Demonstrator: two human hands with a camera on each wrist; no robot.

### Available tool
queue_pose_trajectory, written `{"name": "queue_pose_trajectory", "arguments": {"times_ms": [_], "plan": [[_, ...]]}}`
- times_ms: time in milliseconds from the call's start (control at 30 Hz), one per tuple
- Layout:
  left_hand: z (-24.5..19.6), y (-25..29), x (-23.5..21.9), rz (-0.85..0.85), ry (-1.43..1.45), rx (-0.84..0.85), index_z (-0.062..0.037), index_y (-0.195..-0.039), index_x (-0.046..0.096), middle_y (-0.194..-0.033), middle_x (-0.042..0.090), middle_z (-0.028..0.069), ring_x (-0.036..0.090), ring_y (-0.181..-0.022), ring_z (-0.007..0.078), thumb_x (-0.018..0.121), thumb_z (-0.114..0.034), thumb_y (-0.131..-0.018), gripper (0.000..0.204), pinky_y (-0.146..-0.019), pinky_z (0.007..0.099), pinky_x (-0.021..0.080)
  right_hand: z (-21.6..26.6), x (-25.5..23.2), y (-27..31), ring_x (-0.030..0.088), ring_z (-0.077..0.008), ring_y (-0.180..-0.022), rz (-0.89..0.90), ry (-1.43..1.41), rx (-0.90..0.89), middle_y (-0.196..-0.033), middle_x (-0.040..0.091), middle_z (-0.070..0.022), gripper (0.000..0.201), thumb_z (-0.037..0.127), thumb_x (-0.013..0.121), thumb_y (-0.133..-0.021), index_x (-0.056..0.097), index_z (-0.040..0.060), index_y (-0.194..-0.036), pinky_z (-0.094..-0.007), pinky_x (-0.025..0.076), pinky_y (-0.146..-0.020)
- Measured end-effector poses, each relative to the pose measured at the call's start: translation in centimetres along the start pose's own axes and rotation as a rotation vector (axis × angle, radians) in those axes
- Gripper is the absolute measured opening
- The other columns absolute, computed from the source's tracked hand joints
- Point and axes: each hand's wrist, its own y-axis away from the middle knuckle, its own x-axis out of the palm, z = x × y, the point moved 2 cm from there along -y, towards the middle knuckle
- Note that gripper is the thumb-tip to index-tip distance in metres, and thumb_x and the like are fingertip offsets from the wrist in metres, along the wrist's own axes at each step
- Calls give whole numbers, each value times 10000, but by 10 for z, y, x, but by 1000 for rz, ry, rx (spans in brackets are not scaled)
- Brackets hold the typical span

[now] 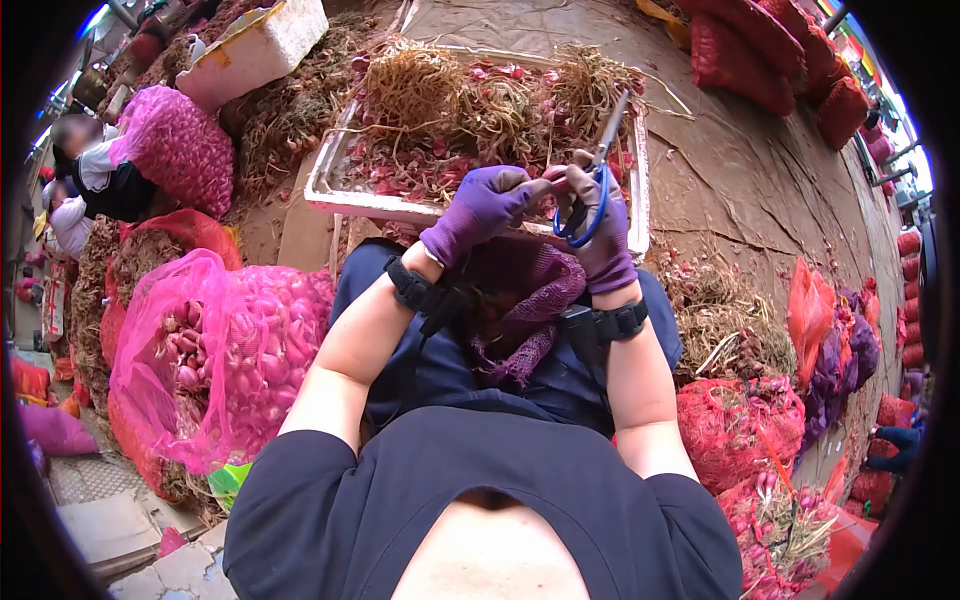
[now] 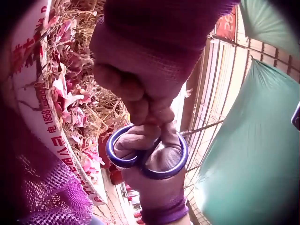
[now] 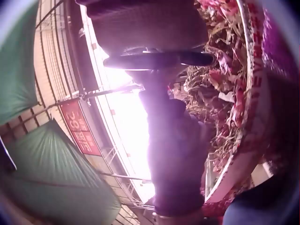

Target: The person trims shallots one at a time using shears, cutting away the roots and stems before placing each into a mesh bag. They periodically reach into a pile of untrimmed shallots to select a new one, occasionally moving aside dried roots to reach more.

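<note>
My left hand (image 1: pixel 490 205), in a purple glove, has its fingers curled and pinches a small reddish thing, mostly hidden by the fingertips. Its tips meet those of my right hand (image 1: pixel 600 228), gloved alike. Scissors (image 1: pixel 588 215) with blue handle loops are held in that right hand, the blades pointing up and away. In the left wrist view, right-hand fingers pass through the blue loops (image 2: pixel 161 174). Just beyond both hands stands a white foam box (image 1: pixel 375 203) holding dried stalks (image 1: pixel 415 85) and red papery skins. A purple mesh bag (image 1: pixel 535 305) lies across the lap beneath them.
At left stands a pink mesh sack of shallots (image 1: pixel 270 345), with another pink sack (image 1: pixel 180 150) farther back near people. Red mesh bags (image 1: pixel 740 425) sit at right beside a heap of dry stalks (image 1: pixel 730 320). A white foam crate (image 1: pixel 255 60) lies tilted at the back left.
</note>
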Motion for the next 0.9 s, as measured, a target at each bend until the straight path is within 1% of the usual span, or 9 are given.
{"name": "queue_pose_trajectory", "arguments": {"times_ms": [100, 233, 333, 433, 467, 567, 767, 833, 900], "plan": [[9, -6, -7, 28, 320, -63, -50, -941, 624, -739, 571, -48, 462, -581, 19, 631, -206, -930, 157, -527, 193, 377, 4, -13, -8, 640, -121, -718, -7, -176, 2, -920, 666, -136, 241, 46, 585, -923, 477, 58, -1137, -200, 499, -589], [-2, -11, -10, -308, -50, 203, -16, -1276, 509, -1076, 600, 41, 535, -816, 48, 589, -155, -942, 371, -691, 207, 457, 7, -10, -3, 617, -107, -672, -124, -2, -47, -880, 659, -124, 282, 56, 602, -914, 462, 40, -1159, -200, 488, -547], [-7, -11, 14, 105, 265, 188, 3, -1329, 459, -1149, 599, 68, 602, -984, 124, 583, -156, -947, 433, -818, 261, 510, 2, 4, 5, 616, -118, -630, -130, 79, -5, -833, 648, -97, 372, 62, 631, -891, 435, 9, -1202, -216, 504, -537], [-7, -7, 19, 66, 359, -9, -3, -1289, 496, -1102, 612, 38, 610, -943, 98, 613, -179, -943, 405, -762, 233, 521, 3, 12, 10, 620, -122, -614, -120, 56, -1, -823, 644, -87, 413, 64, 648, -877, 433, 2, -1224, -228, 513, -532], [-7, -7, 23, 58, 497, -20, -3, -1286, 512, -1064, 640, 46, 610, -806, 83, 590, -175, -951, 384, -644, 192, 471, 4, 12, 12, 621, -123, -608, -118, 51, 0, -817, 641, -80, 431, 65, 660, -868, 437, 0, -1231, -234, 517, -528], [2, -6, 13, 112, 502, -180, 5, -1274, 520, -1090, 642, 54, 635, -869, 96, 584, -192, -956, 380, -619, 175, 457, -1, 0, 9, 621, -127, -589, -183, 196, -82, -813, 636, -75, 446, 57, 687, -843, 459, -5, -1221, -243, 519, -515], [8, 4, 16, 180, 523, -9, 14, -1278, 516, -1247, 601, 111, 616, -1056, 175, 437, -206, -1012, 355, -772, 244, 497, 6, -1, 5, 615, -135, -571, -229, 245, -143, -832, 621, -76, 434, 23, 698, -809, 497, -3, -1193, -241, 533, -521], [26, -3, 12, 236, 1004, -278, 21, -1289, 500, -1232, 604, 138, 640, -980, 181, 412, -217, -1015, 373, -747, 270, 531, 11, -9, 0, 620, -139, -573, -376, 303, -266, -807, 625, -75, 435, -2, 695, -799, 493, 0, -1184, -236, 529, -516], [31, 1, 0, 285, 1133, -270, 24, -1284, 501, -1216, 608, 153, 647, -927, 185, 424, -225, -1007, 380, -716, 272, 542, 16, -27, -8, 612, -123, -564, -364, 284, -369, -776, 637, -64, 428, -10, 691, -803, 482, 13, -1177, -231, 515, -505]]}}
